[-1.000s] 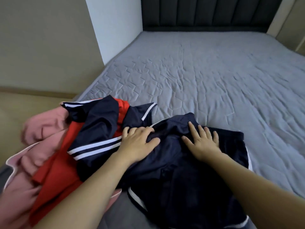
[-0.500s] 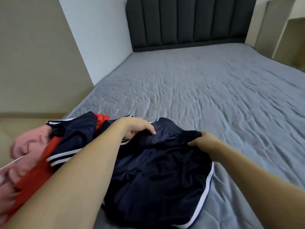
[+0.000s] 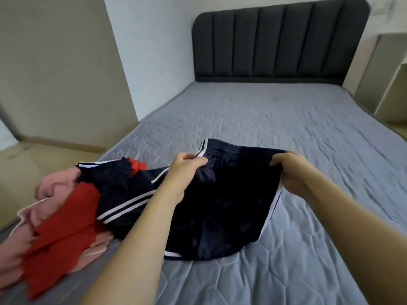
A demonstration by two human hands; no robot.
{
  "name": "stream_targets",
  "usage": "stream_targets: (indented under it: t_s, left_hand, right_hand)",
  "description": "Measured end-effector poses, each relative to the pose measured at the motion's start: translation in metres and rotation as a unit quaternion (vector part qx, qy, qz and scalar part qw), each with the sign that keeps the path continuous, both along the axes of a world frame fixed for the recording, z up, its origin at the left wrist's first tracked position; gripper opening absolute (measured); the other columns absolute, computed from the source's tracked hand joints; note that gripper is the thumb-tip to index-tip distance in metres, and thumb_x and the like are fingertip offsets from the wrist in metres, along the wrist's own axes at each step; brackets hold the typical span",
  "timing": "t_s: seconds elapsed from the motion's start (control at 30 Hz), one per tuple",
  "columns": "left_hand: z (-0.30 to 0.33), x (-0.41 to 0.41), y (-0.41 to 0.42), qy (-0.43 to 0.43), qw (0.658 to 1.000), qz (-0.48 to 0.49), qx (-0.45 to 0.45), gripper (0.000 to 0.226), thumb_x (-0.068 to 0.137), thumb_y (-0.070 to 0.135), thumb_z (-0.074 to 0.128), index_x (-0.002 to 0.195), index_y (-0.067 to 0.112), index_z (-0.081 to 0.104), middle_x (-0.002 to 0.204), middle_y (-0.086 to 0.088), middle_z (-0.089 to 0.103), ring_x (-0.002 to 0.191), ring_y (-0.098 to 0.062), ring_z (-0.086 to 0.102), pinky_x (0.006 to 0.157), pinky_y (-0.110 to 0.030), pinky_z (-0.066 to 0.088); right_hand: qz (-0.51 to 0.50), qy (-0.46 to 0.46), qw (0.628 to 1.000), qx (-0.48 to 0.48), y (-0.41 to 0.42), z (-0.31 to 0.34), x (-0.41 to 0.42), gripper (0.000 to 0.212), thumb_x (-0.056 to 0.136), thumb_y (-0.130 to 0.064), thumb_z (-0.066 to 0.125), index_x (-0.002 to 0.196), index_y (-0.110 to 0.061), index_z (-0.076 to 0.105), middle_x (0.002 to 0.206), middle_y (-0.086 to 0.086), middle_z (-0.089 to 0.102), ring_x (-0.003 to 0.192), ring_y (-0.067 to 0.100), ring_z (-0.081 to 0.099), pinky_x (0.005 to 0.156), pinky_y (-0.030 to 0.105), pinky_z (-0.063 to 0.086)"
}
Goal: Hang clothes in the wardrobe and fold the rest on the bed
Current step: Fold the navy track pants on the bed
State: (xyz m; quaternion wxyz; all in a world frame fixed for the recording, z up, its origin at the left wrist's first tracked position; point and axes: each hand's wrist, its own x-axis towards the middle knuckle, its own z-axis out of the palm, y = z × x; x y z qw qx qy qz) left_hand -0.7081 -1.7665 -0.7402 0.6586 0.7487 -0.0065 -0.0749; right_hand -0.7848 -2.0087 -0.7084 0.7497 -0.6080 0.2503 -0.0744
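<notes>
Both hands (image 3: 187,170) (image 3: 290,172) grip navy shorts (image 3: 220,205) waistband; clothes pile (image 3: 66,212) just left on bed (image 3: 308,139).

This is a bedroom in a home. A wide bed (image 3: 275,133) with a grey quilted cover fills the room, with a dark padded headboard (image 3: 279,40) against the white wall, and loose clothes (image 3: 72,208) lie on it.

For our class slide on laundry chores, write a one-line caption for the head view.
Both hands, left and right, grip the navy shorts by the waistband over the bed, beside a clothes pile.
</notes>
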Motion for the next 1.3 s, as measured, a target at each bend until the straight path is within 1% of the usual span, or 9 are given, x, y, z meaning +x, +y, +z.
stream_targets:
  t_s: [0.13, 0.2, 0.37, 0.5, 0.67, 0.87, 1.07, 1.2, 1.3]
  left_hand:
    - [-0.078, -0.03, -0.018, 0.048, 0.998, -0.035, 0.028, 0.013, 0.077, 0.021, 0.07, 0.086, 0.011, 0.069, 0.08, -0.001, 0.072, 0.075, -0.016, 0.067, 0.065, -0.022, 0.052]
    - [-0.098, -0.046, -0.029, 0.015, 0.998, -0.025, 0.048, 0.01, 0.084, 0.016, 0.065, 0.089, 0.008, 0.066, 0.083, -0.005, 0.066, 0.077, -0.019, 0.061, 0.07, -0.028, 0.046]
    - [-0.063, -0.073, -0.042, -0.053, 0.996, 0.064, 0.021, 0.007, 0.085, 0.027, 0.063, 0.089, 0.022, 0.062, 0.082, 0.002, 0.067, 0.075, -0.013, 0.062, 0.064, -0.03, 0.046]
    - [-0.029, -0.09, -0.05, -0.039, 0.997, -0.047, 0.043, 0.022, 0.071, 0.03, 0.065, 0.091, 0.02, 0.068, 0.084, -0.005, 0.073, 0.078, -0.02, 0.069, 0.07, -0.034, 0.054]
    - [-0.018, -0.107, -0.056, -0.037, 0.996, -0.075, 0.013, 0.012, 0.083, 0.017, 0.068, 0.092, 0.009, 0.067, 0.087, -0.014, 0.07, 0.079, -0.026, 0.066, 0.079, -0.038, 0.051]
    - [-0.056, -0.122, -0.103, 0.003, 0.973, -0.232, -0.017, 0.038, 0.092, -0.009, 0.044, 0.123, 0.006, 0.061, 0.119, -0.009, 0.066, 0.108, -0.015, 0.062, 0.093, -0.021, 0.048]
    - [-0.095, -0.121, -0.116, -0.113, 0.923, -0.264, 0.254, 0.047, 0.083, -0.001, 0.038, 0.114, 0.024, 0.063, 0.116, 0.007, 0.064, 0.111, -0.01, 0.059, 0.1, -0.025, 0.045]
    - [-0.106, -0.104, -0.094, -0.099, 0.783, -0.331, 0.518, 0.059, 0.059, 0.05, 0.052, 0.117, 0.038, 0.049, 0.118, 0.011, 0.048, 0.112, -0.018, 0.044, 0.093, -0.034, 0.041]
    - [-0.118, -0.096, -0.082, -0.124, 0.774, -0.341, 0.519, 0.043, 0.067, 0.041, 0.058, 0.109, 0.032, 0.051, 0.109, 0.009, 0.051, 0.103, -0.016, 0.049, 0.085, -0.033, 0.046]
  right_hand:
    - [-0.017, 0.067, 0.995, 0.076, 0.015, -0.091, -0.038, 0.026, 0.087, 0.003, 0.055, 0.111, 0.012, 0.056, 0.092, 0.02, 0.066, 0.066, 0.027, 0.058, 0.065, 0.035, 0.057]
    - [-0.009, 0.073, 0.997, 0.013, 0.01, -0.119, -0.058, 0.021, 0.09, -0.004, 0.056, 0.109, 0.004, 0.058, 0.078, 0.014, 0.066, 0.053, 0.022, 0.056, 0.049, 0.031, 0.053]
    - [-0.017, -0.012, 0.994, -0.107, -0.028, -0.107, -0.087, 0.017, 0.091, -0.02, 0.053, 0.105, -0.021, 0.063, 0.092, 0.003, 0.072, 0.082, 0.02, 0.069, 0.062, 0.031, 0.053]
    - [0.023, -0.024, 0.986, -0.163, -0.049, -0.083, -0.086, 0.017, 0.087, -0.019, 0.049, 0.093, -0.01, 0.062, 0.072, 0.002, 0.064, 0.063, 0.017, 0.059, 0.057, 0.028, 0.044]
    - [0.08, -0.047, 0.985, -0.147, -0.045, -0.076, -0.088, 0.021, 0.092, -0.014, 0.054, 0.111, -0.013, 0.061, 0.095, 0.009, 0.073, 0.084, 0.024, 0.071, 0.074, 0.039, 0.058]
    - [0.042, -0.024, 0.988, -0.144, -0.038, -0.092, -0.087, 0.029, 0.09, -0.005, 0.046, 0.101, -0.031, 0.051, 0.09, 0.009, 0.061, 0.061, 0.021, 0.061, 0.048, 0.03, 0.053]
    - [0.036, 0.152, 0.961, -0.227, -0.047, -0.13, -0.102, 0.018, 0.091, -0.02, 0.046, 0.077, -0.01, 0.052, 0.074, 0.011, 0.056, 0.059, 0.025, 0.057, 0.057, 0.036, 0.053]
    - [0.114, 0.204, 0.931, -0.282, -0.054, -0.136, -0.104, 0.018, 0.091, -0.022, 0.05, 0.081, -0.008, 0.056, 0.081, 0.01, 0.059, 0.066, 0.028, 0.061, 0.065, 0.042, 0.057]
    - [0.115, 0.231, 0.939, -0.229, -0.056, -0.134, -0.103, 0.055, 0.082, -0.063, 0.054, 0.081, -0.009, 0.063, 0.095, 0.01, 0.064, 0.074, 0.031, 0.066, 0.066, 0.035, 0.056]
